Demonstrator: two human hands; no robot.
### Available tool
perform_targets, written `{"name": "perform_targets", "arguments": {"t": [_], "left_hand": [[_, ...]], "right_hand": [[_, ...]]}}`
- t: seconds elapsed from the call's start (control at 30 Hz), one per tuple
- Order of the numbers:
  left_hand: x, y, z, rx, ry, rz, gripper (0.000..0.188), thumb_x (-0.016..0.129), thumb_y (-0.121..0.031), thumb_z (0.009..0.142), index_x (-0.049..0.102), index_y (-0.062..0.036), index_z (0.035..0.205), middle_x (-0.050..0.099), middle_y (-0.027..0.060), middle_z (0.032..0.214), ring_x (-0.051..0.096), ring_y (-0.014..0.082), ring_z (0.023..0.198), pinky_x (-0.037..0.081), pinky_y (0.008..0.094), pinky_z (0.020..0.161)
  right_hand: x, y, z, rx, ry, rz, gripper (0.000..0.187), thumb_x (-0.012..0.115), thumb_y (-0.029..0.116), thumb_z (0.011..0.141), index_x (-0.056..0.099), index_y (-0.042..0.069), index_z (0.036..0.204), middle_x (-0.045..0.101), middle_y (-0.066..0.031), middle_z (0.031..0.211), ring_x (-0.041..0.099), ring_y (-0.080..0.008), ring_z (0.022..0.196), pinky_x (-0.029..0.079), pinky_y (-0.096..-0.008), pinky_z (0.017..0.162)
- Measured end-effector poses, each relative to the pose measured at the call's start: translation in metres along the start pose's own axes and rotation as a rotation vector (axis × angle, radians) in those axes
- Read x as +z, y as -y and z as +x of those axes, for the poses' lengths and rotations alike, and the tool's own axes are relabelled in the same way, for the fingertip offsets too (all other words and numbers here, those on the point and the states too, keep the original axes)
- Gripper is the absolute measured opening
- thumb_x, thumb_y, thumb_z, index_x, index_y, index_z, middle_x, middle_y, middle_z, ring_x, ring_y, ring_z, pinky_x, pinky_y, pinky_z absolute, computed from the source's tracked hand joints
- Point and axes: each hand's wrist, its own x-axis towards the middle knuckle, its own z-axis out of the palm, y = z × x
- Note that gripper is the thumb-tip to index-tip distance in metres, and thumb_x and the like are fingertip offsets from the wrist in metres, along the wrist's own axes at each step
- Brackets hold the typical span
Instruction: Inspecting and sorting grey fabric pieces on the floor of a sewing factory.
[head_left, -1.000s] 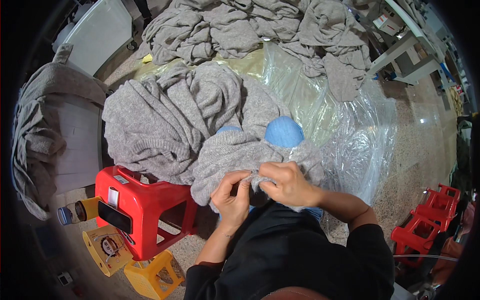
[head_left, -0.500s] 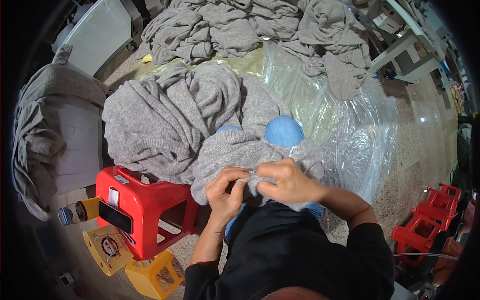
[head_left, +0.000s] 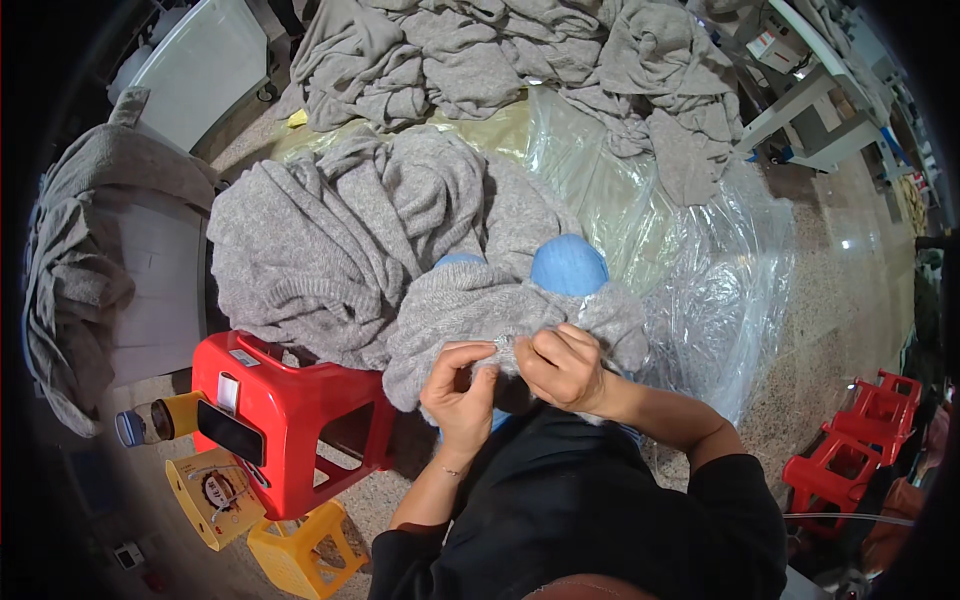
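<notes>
A grey knitted garment (head_left: 450,310) lies across my lap, over my blue-clad knees (head_left: 568,265). My left hand (head_left: 462,395) pinches its near edge between thumb and forefinger. Close beside it on the right, my right hand (head_left: 562,368) is closed with its fingers curled at the same edge. Between the two sets of fingertips a small bit of the knit shows. Whether the right fingers also hold something small, such as a needle or thread, I cannot make out. More grey knitwear (head_left: 340,230) is heaped against my knees on the left.
A red stool (head_left: 290,400) stands at my left with a black phone (head_left: 230,433) on it. Near it are a bottle (head_left: 145,425), a yellow box (head_left: 213,495) and a yellow stool (head_left: 310,550). Plastic sheeting (head_left: 700,290) covers floor ahead; more grey knits (head_left: 470,60) lie beyond.
My right hand has turned and its fingers have curled in more, staying near the left fingertips. My left hand has shifted slightly right. The garment has barely moved.
</notes>
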Motion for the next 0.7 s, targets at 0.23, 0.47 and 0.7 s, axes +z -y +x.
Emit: {"name": "perform_targets", "arguments": {"t": [0.23,0.47,0.7], "left_hand": [[0.004,0.003,0.006,0.211,-0.067,0.249,0.023,0.062,0.016,0.079,0.066,0.0002,0.095,0.068,0.0119,0.098,0.064,0.0181,0.088,0.051,0.0271,0.077],[-0.006,-0.005,0.017,0.385,0.037,0.367,0.023,0.061,0.017,0.075,0.064,0.0001,0.091,0.067,0.0121,0.088,0.065,0.0219,0.080,0.050,0.0306,0.070],[0.002,-0.009,0.003,0.340,0.009,0.351,0.015,0.064,0.013,0.082,0.065,0.0009,0.090,0.068,0.0126,0.092,0.064,0.0198,0.081,0.050,0.0286,0.072]], "right_hand": [[0.003,0.002,-0.003,0.064,0.060,0.203,0.025,0.073,0.002,0.071,0.065,-0.002,0.095,0.058,-0.0087,0.076,0.060,-0.0245,0.059,0.047,-0.0340,0.053],[-0.006,-0.007,0.007,0.313,0.227,0.532,0.023,0.072,0.007,0.073,0.061,0.004,0.093,0.059,-0.0086,0.072,0.062,-0.0291,0.060,0.049,-0.0402,0.053],[0.003,0.004,0.005,0.170,0.024,0.231,0.022,0.074,0.009,0.070,0.062,0.004,0.087,0.054,-0.0073,0.070,0.056,-0.0266,0.055,0.043,-0.0355,0.050]]}}
